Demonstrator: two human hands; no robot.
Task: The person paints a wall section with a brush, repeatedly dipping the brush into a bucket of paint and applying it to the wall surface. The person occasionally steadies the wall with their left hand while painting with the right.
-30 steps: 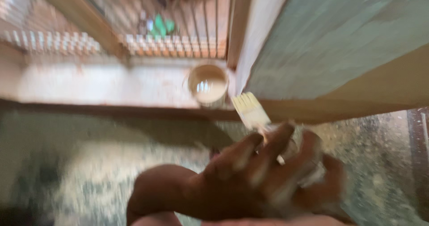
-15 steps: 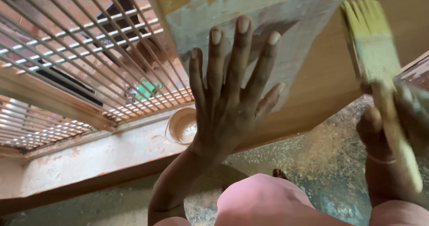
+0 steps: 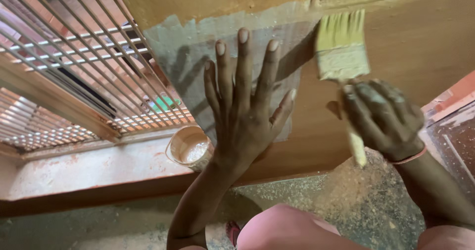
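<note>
Right now the left hand (image 3: 245, 116) is pressing flat, fingers spread wide and holding nothing, against a grey sheet (image 3: 198, 47) that is lying on the slanted wooden panel (image 3: 420, 47). The right hand (image 3: 383, 119) is closing in a fist around the handle of a flat paintbrush (image 3: 341, 52), whose long axis is running nearly upright, bristles pointing up and away, handle end sticking out below the fist. Those yellowish bristles are touching the panel just beside the sheet's right edge, so the sheet is lying to the left of the brush, and the right hand is the one nearer that edge. The spread left hand is covering the middle of the sheet, standing between the brush and the sheet's left part; its thumb is pointing toward the brush, apart from it.

Lower left, a small round tub (image 3: 189, 148) with a pale paste inside is sitting on a reddish ledge (image 3: 89, 168), just beside the left wrist. A metal window grille (image 3: 74, 67) is filling the far left. Sawdust is covering the floor (image 3: 356, 195) below, and the person's knee (image 3: 287, 230) is showing at the near edge.
</note>
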